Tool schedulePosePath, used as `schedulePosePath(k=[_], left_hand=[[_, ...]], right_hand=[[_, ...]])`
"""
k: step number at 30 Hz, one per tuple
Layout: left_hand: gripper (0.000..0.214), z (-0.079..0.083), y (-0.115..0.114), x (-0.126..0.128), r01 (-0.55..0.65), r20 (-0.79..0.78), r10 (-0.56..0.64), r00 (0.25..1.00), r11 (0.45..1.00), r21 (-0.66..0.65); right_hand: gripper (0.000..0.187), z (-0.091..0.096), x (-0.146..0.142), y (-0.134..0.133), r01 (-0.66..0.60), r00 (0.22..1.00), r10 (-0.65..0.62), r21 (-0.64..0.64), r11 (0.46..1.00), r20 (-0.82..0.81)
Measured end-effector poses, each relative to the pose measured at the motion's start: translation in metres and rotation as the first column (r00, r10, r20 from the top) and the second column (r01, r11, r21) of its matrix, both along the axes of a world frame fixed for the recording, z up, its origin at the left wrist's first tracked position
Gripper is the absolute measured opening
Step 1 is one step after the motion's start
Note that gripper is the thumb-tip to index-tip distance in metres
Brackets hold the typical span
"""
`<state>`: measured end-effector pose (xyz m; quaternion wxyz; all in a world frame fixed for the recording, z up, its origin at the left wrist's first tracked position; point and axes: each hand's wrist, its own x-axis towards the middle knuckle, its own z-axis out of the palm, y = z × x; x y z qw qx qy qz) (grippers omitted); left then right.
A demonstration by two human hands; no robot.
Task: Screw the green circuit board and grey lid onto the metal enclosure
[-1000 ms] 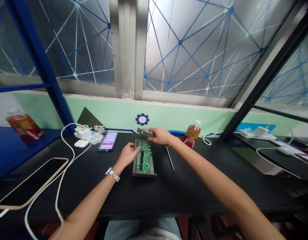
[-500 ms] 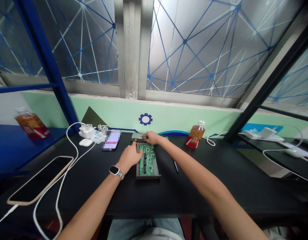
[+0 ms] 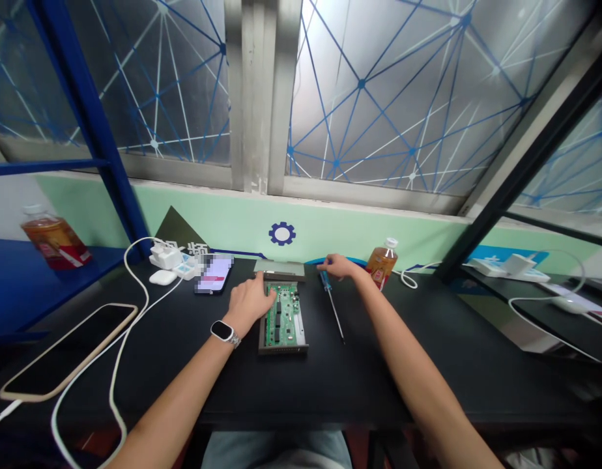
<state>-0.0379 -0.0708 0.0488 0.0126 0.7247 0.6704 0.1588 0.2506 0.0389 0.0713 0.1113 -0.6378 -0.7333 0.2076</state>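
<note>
A green circuit board (image 3: 287, 316) lies in a shallow grey metal case (image 3: 283, 350) on the desk. My left hand (image 3: 248, 301) grips the case's left side, thumb over the board's edge and index finger stretched toward the far end. Behind the board stands a grey end panel (image 3: 280, 275) with a flat light plate (image 3: 291, 266) beyond it. To the right lies a screwdriver (image 3: 335, 306) with a blue handle, its tip pointing toward me. At the far end of that handle, the fingers of my right hand (image 3: 339, 265) are closed; the hand partly hides it.
A drink bottle (image 3: 380, 264) stands right of my right hand. On the left are a lit phone (image 3: 214, 273), a white power strip (image 3: 176, 260), an earbud case (image 3: 163, 277) and a large phone (image 3: 69, 352) with a looping white cable (image 3: 116, 365). Shelf frames flank the desk (image 3: 379, 384).
My right hand has left the end panel behind the board and moved right to the screwdriver's handle. My left hand stays on the case. The view has shifted slightly.
</note>
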Motion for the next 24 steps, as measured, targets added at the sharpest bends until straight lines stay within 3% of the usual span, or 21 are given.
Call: schedulePosePath(k=[2, 4, 6, 8, 14, 19, 21, 24], left_hand=[[0.046, 0.008, 0.001, 0.008, 0.013, -0.041, -0.013, 0.999, 1.000, 0.011], [0.042, 0.014, 0.005, 0.016, 0.053, -0.057, -0.053, 0.997, 0.998, 0.015], [0.037, 0.017, 0.013, 0.025, 0.114, -0.058, -0.112, 0.992, 0.993, 0.034], [0.031, 0.016, 0.024, 0.032, 0.169, -0.036, -0.167, 0.985, 0.983, 0.071], [0.023, -0.007, 0.053, 0.041, 0.232, 0.124, -0.248, 0.961, 0.963, 0.135], [0.023, -0.025, 0.057, 0.030, 0.209, 0.204, -0.225, 0.953, 0.973, 0.098], [0.023, -0.027, 0.057, 0.026, 0.198, 0.225, -0.216, 0.950, 0.975, 0.103], [0.024, -0.028, 0.058, 0.020, 0.199, 0.265, -0.223, 0.938, 0.973, 0.113]], right_hand=[[0.046, 0.001, 0.008, -0.001, 0.048, 0.998, -0.041, -0.212, 0.976, 0.039], [0.054, 0.000, 0.008, -0.003, 0.100, 0.992, -0.061, -0.406, 0.909, 0.107], [0.059, -0.003, 0.003, -0.004, 0.152, 0.983, -0.079, -0.503, 0.851, 0.164], [0.059, -0.007, -0.003, -0.004, 0.179, 0.980, -0.099, -0.534, 0.826, 0.175], [0.053, -0.013, -0.009, -0.002, 0.157, 0.986, -0.094, -0.574, 0.803, 0.137], [0.046, 0.010, -0.015, -0.006, 0.053, 0.998, -0.058, -0.584, 0.810, 0.010], [0.042, 0.028, -0.021, -0.012, -0.069, 0.985, -0.020, -0.491, 0.868, -0.173], [0.037, 0.058, -0.037, -0.026, -0.199, 0.895, 0.097, -0.195, 0.960, -0.436]])
